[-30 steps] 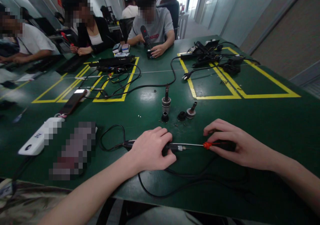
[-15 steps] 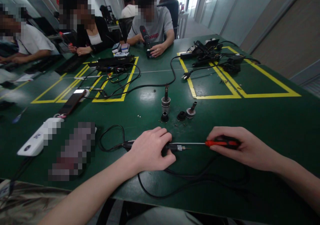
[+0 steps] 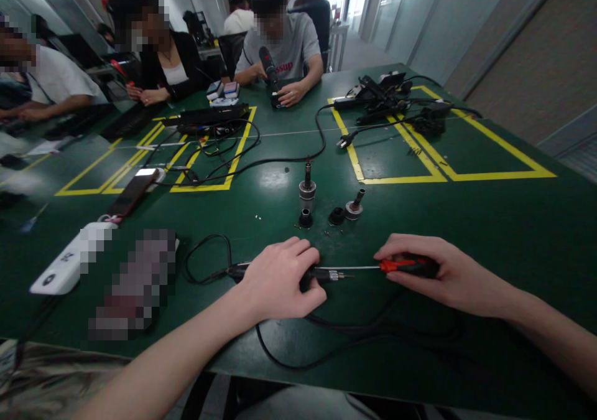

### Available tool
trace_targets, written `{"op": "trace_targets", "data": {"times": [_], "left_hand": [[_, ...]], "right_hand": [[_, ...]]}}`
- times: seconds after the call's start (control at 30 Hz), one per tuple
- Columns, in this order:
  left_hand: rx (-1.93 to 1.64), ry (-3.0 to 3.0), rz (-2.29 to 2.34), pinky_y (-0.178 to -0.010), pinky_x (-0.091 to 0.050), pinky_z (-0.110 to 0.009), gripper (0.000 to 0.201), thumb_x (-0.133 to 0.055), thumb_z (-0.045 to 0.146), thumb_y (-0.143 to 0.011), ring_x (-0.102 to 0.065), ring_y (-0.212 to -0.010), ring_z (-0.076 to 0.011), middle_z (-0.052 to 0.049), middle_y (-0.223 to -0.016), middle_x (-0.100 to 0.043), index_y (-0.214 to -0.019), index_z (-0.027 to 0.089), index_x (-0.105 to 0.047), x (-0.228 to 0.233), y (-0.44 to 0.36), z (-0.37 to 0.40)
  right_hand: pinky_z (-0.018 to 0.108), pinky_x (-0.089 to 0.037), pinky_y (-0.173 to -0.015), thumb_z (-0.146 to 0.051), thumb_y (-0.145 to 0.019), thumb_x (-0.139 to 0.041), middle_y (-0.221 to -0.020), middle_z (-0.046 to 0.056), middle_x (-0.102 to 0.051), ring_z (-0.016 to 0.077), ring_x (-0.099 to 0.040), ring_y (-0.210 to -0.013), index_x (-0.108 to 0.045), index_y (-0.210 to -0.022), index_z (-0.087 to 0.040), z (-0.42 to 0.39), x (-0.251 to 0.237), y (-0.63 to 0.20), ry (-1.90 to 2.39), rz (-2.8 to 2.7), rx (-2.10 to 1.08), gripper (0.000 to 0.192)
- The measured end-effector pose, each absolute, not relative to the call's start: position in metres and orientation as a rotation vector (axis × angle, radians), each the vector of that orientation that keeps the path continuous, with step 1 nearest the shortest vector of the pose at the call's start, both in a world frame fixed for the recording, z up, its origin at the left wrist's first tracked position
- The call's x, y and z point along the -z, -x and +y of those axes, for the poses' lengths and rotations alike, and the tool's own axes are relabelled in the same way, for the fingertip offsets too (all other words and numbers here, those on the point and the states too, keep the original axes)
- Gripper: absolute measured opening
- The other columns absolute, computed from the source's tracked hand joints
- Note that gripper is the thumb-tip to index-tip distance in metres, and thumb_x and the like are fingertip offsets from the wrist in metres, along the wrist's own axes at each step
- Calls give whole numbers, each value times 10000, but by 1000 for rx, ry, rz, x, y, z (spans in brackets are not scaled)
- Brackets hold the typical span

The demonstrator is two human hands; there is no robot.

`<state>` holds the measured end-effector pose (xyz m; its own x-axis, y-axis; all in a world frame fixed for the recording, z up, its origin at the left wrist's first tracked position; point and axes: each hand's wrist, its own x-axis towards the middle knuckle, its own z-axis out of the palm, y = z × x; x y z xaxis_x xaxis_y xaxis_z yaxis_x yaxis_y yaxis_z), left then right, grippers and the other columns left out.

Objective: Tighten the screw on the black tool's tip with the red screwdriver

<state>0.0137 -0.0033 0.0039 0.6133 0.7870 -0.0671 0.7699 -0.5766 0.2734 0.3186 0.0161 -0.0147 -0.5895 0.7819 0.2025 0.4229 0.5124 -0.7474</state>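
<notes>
My left hand (image 3: 284, 277) is closed over a black corded tool (image 3: 323, 275) lying sideways on the green table; it looks like a soldering iron. Its silver collar and thin bare tip stick out to the right, while its middle is hidden under my fingers. My right hand (image 3: 459, 277) grips the red and black handle of a screwdriver (image 3: 396, 265) from behind. The long shaft points left, just above the tool's collar, and its end disappears at my left hand. Beyond stand a metal cylinder with a nozzle (image 3: 307, 190), a smaller nozzle piece (image 3: 354, 207) and two black caps.
Tiny screws lie around the black caps (image 3: 336, 215). On the left are a white power strip (image 3: 69, 261), a phone (image 3: 134, 193) and a blurred-out slab (image 3: 135, 283). Cables (image 3: 298, 365) loop near the front edge. Tangled black gear (image 3: 382, 99) lies far right. People sit opposite.
My right hand has shifted slightly left along the screwdriver, and its handle has come a little left and turned. My left hand stays put on the black tool.
</notes>
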Motion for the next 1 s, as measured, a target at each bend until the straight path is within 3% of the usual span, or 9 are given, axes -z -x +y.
{"op": "trace_targets", "data": {"times": [0.27, 0.5, 0.63, 0.77, 1.0], "left_hand": [[-93, -2558, 1270, -842, -586, -386, 72, -589, 276, -853, -652, -936, -256, -54, -940, -688, -903, 224, -585, -4, -13, -3], [-99, -2558, 1266, -844, -585, -393, 84, -576, 274, -849, -657, -934, -259, -53, -934, -681, -913, 220, -586, -3, -12, -3], [-86, -2556, 1271, -841, -583, -397, 83, -571, 274, -850, -662, -942, -263, -55, -940, -686, -911, 219, -584, -4, -13, -3], [-86, -2553, 1274, -834, -582, -395, 82, -576, 274, -849, -663, -937, -261, -53, -938, -687, -908, 218, -584, -5, -13, -3], [-52, -2558, 1274, -841, -583, -398, 86, -580, 269, -852, -665, -948, -264, -55, -951, -692, -919, 217, -592, -5, -14, -3]], "right_hand": [[321, -636, -671, -431, -1106, -554, -882, 71, -852, 221, -794, -733, -822, -1051, -244, 16, 15, -316, 970, -2317, -871, 332], [306, -616, -645, -347, -1018, -703, -898, 72, -799, 207, -762, -731, -806, -1038, -240, 15, 13, -314, 899, -2271, -901, 150], [318, -619, -680, -382, -1051, -660, -936, 75, -815, 214, -771, -754, -798, -1103, -254, 13, 20, -314, 875, -2269, -818, 196], [265, -562, -563, -369, -1126, -524, -698, 19, -769, 168, -721, -568, -812, -1022, -235, 13, 15, -313, 920, -2335, -910, 334], [277, -569, -606, -355, -1022, -704, -836, 48, -783, 183, -731, -666, -803, -1001, -231, 15, 12, -312, 916, -2310, -881, 160]]}}
